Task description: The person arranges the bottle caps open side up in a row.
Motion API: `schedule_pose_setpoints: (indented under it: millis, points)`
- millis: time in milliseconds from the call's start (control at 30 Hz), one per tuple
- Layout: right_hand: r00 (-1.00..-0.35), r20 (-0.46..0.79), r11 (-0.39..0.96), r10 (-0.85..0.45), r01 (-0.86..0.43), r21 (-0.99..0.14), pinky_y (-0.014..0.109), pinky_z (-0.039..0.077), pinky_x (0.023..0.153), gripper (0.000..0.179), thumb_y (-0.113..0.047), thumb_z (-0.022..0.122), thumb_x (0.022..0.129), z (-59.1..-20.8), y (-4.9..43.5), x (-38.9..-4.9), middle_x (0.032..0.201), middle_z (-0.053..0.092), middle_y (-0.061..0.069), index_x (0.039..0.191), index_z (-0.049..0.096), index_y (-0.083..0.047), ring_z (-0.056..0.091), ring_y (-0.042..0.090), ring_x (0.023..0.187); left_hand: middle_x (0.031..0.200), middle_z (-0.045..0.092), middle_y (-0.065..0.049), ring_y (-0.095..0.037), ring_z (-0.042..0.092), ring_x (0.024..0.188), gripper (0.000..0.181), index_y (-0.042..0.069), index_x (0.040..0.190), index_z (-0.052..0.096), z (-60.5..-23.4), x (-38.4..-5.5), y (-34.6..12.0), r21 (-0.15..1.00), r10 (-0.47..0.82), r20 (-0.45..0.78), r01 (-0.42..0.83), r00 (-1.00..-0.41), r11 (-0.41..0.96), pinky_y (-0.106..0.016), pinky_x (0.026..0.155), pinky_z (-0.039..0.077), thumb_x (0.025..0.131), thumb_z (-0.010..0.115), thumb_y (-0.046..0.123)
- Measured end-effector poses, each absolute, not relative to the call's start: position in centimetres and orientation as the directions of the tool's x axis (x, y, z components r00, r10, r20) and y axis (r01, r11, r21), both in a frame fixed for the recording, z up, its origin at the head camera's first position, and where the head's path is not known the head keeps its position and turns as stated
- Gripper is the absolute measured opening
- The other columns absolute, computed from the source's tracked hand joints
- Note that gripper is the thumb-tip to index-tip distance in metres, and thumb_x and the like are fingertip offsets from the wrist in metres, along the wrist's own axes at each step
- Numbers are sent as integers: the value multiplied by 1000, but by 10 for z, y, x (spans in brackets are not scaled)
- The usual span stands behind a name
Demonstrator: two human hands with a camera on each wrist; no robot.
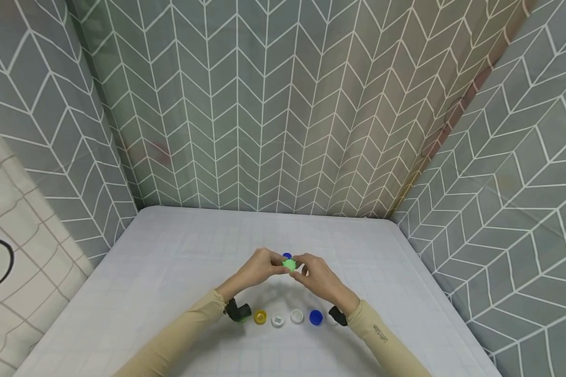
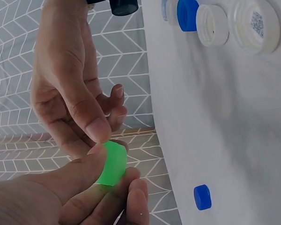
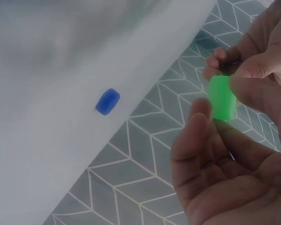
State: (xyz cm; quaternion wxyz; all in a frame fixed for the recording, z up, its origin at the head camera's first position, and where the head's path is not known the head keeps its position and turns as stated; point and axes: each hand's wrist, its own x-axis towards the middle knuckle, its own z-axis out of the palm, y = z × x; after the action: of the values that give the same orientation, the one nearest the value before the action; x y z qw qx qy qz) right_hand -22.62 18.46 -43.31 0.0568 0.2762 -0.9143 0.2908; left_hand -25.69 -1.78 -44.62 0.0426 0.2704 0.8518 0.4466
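A small bright green bottle cap point(image 1: 289, 265) is held up over the table between both hands. My left hand point(image 1: 260, 266) pinches it between thumb and fingers; in the left wrist view the thumb lies on the side of the green cap point(image 2: 114, 164). From the other side, my right hand point(image 1: 317, 275) grips it too, its thumb at the edge of the green cap point(image 3: 222, 97) in the right wrist view. Just beyond the hands, a small blue cap point(image 1: 287, 255) lies on the table, partly covered by the fingers in the head view.
Nearer the body, a row of caps lies on the white-covered table point(image 1: 188, 235): yellow point(image 1: 260, 317), two white ones, the first a white cap point(image 1: 278, 320) with a printed code, and a blue cap point(image 1: 316, 317). Patterned grey curtains point(image 1: 264, 104) hang behind and beside the table.
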Motion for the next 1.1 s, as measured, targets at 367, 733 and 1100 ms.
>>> schedule_pose_setpoints:
  millis: [367, 733, 1100]
  points:
    - [-831, 343, 657, -438, -556, -508, 21, 50, 68, 26, -15, 67, 91, -429, 185, -226, 103, 67, 3, 115, 64, -6, 61, 13, 81, 93, 75, 1, -10, 70, 88, 23, 13, 103, 75, -442, -256, -19, 805, 479, 228, 441, -848, 397, -27, 76, 57, 86, 73, 29]
    - [-826, 372, 671, -423, -562, -483, 20, 48, 64, 21, -14, 70, 88, -427, 186, -227, 103, 65, -1, 109, 65, -11, 59, 10, 78, 96, 75, 3, -14, 70, 94, 26, 14, 101, 76, -440, -258, -21, 809, 477, 200, 419, -856, 412, -34, 82, 56, 86, 72, 36]
    - [-812, 400, 710, -425, -573, -409, 18, 46, 60, 20, -12, 74, 84, -431, 182, -222, 100, 61, -4, 100, 62, -17, 59, 8, 74, 105, 74, -2, -12, 70, 91, 38, 9, 111, 72, -442, -258, -20, 826, 475, 165, 384, -864, 412, -31, 79, 57, 86, 72, 37]
